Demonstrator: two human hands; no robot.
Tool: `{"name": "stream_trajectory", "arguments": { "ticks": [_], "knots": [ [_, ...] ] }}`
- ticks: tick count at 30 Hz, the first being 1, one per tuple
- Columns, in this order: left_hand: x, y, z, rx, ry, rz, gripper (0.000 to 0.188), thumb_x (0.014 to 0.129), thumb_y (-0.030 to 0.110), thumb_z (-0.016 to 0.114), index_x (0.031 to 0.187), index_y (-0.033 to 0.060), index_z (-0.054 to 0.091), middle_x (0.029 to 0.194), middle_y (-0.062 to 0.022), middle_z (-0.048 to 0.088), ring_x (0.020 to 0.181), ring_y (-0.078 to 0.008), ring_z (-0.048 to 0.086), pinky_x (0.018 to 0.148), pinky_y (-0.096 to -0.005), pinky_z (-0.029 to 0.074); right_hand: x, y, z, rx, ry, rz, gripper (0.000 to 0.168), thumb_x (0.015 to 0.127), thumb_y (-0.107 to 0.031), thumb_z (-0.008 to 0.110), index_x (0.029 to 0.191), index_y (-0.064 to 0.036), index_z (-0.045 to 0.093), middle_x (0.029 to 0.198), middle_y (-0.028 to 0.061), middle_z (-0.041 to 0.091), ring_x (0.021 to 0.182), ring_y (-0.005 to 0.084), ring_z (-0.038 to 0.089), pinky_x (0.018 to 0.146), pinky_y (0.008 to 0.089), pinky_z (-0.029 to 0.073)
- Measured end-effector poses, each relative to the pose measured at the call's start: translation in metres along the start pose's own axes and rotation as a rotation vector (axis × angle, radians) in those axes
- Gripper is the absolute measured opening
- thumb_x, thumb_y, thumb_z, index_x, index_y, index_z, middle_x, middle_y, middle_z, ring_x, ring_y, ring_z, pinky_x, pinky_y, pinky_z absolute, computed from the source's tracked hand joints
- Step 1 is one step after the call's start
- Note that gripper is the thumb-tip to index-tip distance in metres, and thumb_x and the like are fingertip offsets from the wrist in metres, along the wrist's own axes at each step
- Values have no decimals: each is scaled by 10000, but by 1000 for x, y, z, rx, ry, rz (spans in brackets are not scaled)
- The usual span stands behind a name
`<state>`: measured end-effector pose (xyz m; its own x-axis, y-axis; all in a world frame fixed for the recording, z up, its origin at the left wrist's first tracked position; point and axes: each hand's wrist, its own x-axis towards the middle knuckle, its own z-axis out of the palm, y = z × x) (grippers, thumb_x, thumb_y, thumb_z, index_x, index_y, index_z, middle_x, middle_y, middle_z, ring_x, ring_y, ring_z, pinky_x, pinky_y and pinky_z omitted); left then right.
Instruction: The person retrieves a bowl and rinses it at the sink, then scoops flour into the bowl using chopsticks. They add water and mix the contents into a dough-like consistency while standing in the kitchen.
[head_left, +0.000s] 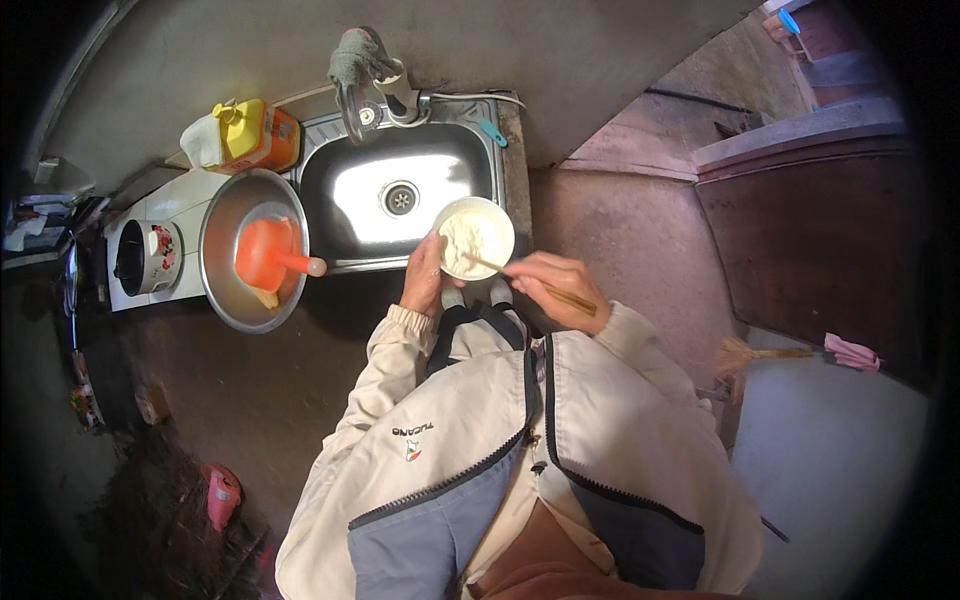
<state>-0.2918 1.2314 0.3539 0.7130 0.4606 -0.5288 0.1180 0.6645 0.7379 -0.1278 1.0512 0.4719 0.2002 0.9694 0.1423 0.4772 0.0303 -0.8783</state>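
Observation:
My left hand (424, 276) grips the left side of a white bowl (504, 225), which is held over the front right corner of a stainless steel sink (322, 169). Pale flour or a similar powder (461, 234) lies in the bowl, partly clumped. Between the fingers of my right hand (559, 289) are wooden chopsticks (491, 265), their tips in the powder and their back ends sticking out past my palm. White residue marks my left fingers.
Left of the sink, a large metal basin (217, 277) holds an orange plastic dipper (262, 255). Beyond it stands a flower-patterned pot (159, 255). A yellow-and-orange jug (259, 135) is behind the basin. The faucet (401, 94), with a grey cloth (360, 56) beside it, rises at the sink's back.

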Motion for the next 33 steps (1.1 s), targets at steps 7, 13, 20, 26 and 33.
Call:
{"name": "stream_trajectory", "arguments": {
  "ticks": [7,13,20,26,33],
  "knots": [
    [-11,-1,15,-28,0,-34,515,1052,430,380,1313,10,521,1086,-93,677,835,-136,696,536,-228,574,-2,8,-1,-86,151,12,241,951,-12,519,1152,20,649,935,148,680,788,205,686,704,317,549],
    [-16,3,2,59,-20,-45,516,1052,426,377,1305,4,535,1051,-93,687,812,-134,694,525,-222,565,-29,13,-24,45,173,186,239,945,-40,555,1153,28,652,997,174,690,815,195,710,703,307,583],
    [-14,9,5,52,-23,-23,527,1049,437,379,1319,7,522,1060,-92,683,788,-131,693,520,-224,559,-26,14,-16,139,83,175,254,985,-63,488,1146,52,647,1007,164,701,829,183,708,769,291,577],
    [-9,9,10,58,-63,-34,537,1050,444,370,1320,1,508,1064,-111,686,798,-135,698,509,-219,557,-4,5,1,85,136,106,229,927,-2,540,1114,55,658,967,161,697,773,173,707,702,286,577],
    [-11,5,0,107,-25,5,510,1049,435,385,1266,3,546,963,-86,684,686,-130,667,478,-227,529,-14,12,-6,201,286,254,241,969,-30,491,1126,39,660,912,133,703,789,157,705,732,275,576]
  ]
}}
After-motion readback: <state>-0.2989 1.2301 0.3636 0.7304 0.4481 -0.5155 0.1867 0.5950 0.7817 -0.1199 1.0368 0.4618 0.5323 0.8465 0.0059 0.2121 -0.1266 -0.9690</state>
